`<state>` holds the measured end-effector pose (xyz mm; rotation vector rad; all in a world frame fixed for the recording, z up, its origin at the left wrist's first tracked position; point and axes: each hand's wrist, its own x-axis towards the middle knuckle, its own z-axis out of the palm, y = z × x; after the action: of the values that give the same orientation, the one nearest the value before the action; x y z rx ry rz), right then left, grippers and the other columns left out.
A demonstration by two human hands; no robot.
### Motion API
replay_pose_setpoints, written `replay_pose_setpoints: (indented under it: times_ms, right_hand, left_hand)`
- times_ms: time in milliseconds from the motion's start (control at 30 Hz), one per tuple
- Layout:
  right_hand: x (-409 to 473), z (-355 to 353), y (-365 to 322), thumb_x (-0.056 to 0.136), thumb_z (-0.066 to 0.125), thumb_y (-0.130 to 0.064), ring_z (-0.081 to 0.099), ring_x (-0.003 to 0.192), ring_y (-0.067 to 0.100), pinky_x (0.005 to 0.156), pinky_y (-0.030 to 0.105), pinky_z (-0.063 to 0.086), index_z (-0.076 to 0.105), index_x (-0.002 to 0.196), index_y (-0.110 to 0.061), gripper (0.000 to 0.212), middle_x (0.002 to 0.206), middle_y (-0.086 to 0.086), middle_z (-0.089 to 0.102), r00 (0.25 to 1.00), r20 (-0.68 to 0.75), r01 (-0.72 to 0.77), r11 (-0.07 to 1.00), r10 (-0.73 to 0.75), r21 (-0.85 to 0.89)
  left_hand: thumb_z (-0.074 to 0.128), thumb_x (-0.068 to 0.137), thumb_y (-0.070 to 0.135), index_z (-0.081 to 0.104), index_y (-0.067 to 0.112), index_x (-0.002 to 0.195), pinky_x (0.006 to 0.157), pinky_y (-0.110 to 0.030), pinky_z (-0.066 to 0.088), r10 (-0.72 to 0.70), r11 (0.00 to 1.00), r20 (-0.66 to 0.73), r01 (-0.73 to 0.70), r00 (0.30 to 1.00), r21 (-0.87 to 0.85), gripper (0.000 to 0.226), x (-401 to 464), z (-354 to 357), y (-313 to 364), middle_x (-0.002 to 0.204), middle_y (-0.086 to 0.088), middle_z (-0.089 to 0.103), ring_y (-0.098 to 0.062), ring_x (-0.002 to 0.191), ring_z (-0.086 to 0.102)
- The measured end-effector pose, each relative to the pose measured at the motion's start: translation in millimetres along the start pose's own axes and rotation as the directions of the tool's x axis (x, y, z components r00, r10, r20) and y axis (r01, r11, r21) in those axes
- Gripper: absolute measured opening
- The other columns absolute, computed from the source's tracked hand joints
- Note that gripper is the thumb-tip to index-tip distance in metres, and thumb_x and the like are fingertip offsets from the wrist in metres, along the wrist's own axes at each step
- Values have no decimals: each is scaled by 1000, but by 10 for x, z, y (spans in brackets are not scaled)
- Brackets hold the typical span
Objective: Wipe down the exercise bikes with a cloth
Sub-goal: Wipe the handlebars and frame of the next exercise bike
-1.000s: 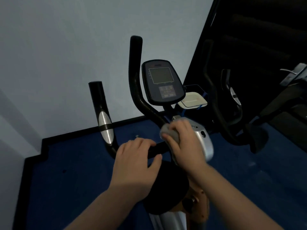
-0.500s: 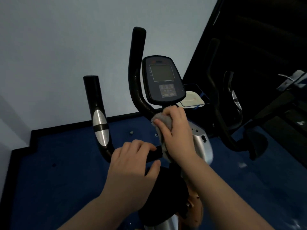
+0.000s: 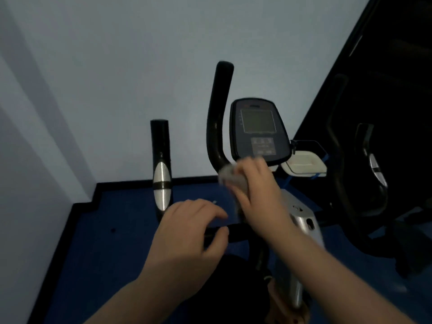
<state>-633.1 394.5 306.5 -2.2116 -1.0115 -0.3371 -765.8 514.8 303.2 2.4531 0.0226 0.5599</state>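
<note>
An exercise bike stands in front of me, with a dark console [image 3: 258, 130] and black curved handlebars [image 3: 218, 118]. My right hand [image 3: 259, 190] grips a grey cloth [image 3: 230, 177] and presses it against the lower bend of the upright handlebar, just below the console. My left hand [image 3: 189, 232] rests on the horizontal handlebar bar [image 3: 236, 232], its fingers loosening and spread over it. A second grip with a silver sensor pad [image 3: 161, 183] rises to the left.
The bike's silver post cover [image 3: 301, 220] is under my right forearm. A white tray [image 3: 304, 164] sits behind the console. A second dark bike [image 3: 364, 183] stands at the right. Blue floor [image 3: 105, 242] meets a pale wall [image 3: 93, 90] at the left.
My right hand with the cloth has slid up the handlebar toward the console. My left hand's fingers have loosened from a full grip on the bar.
</note>
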Motion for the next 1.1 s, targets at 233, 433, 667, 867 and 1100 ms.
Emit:
replay_pose_setpoints:
  times_ms: [233, 433, 667, 867, 1100]
  right_hand:
    - [443, 92, -144, 90, 59, -26, 49, 85, 20, 68, 34, 44, 47, 99, -20, 17, 97, 0, 42, 1000, 5, 26, 1000, -26, 2]
    - [330, 114, -122, 91, 57, -24, 48, 89, 13, 70, 32, 45, 39, 95, -30, 20, 98, -5, 42, 999, 1, -48, 997, 48, 58]
    - [787, 223, -258, 92, 58, -29, 50, 86, 13, 70, 31, 45, 40, 95, -24, 18, 98, -2, 45, 993, -58, -96, 993, 100, 65]
    - [705, 195, -228, 92, 59, -33, 57, 81, 7, 64, 22, 44, 43, 94, -23, 19, 91, -2, 57, 932, -59, -312, 876, 357, 367]
    - [1117, 277, -270, 92, 60, -33, 53, 81, 0, 63, 13, 39, 42, 96, -21, 22, 94, -1, 55, 906, -188, -316, 900, 380, 299]
  left_hand:
    - [55, 82, 17, 64, 14, 110, 99, -28, 31, -4, 994, -455, 52, 891, 92, 29, 761, -466, -338, 122, -2, 59, -17, 115, 49]
    - [47, 89, 27, 49, 12, 132, 102, -27, 31, -164, 984, -317, 176, 934, 10, 46, 1036, -438, -663, 131, -6, 53, -21, 120, 48]
    - [38, 90, 38, 56, 19, 115, 87, -28, 38, -193, 976, -427, 216, 883, 4, 37, 1097, -290, -660, 114, 4, 56, -8, 98, 46]
    - [34, 90, 44, 57, 25, 114, 84, -28, 39, -132, 978, -354, 180, 926, 108, 39, 1066, -428, -742, 113, 11, 56, -8, 99, 45]
    - [28, 88, 48, 55, 26, 114, 79, -29, 41, -92, 980, -306, 141, 948, 143, 43, 1074, -446, -805, 110, 12, 55, -9, 93, 46]
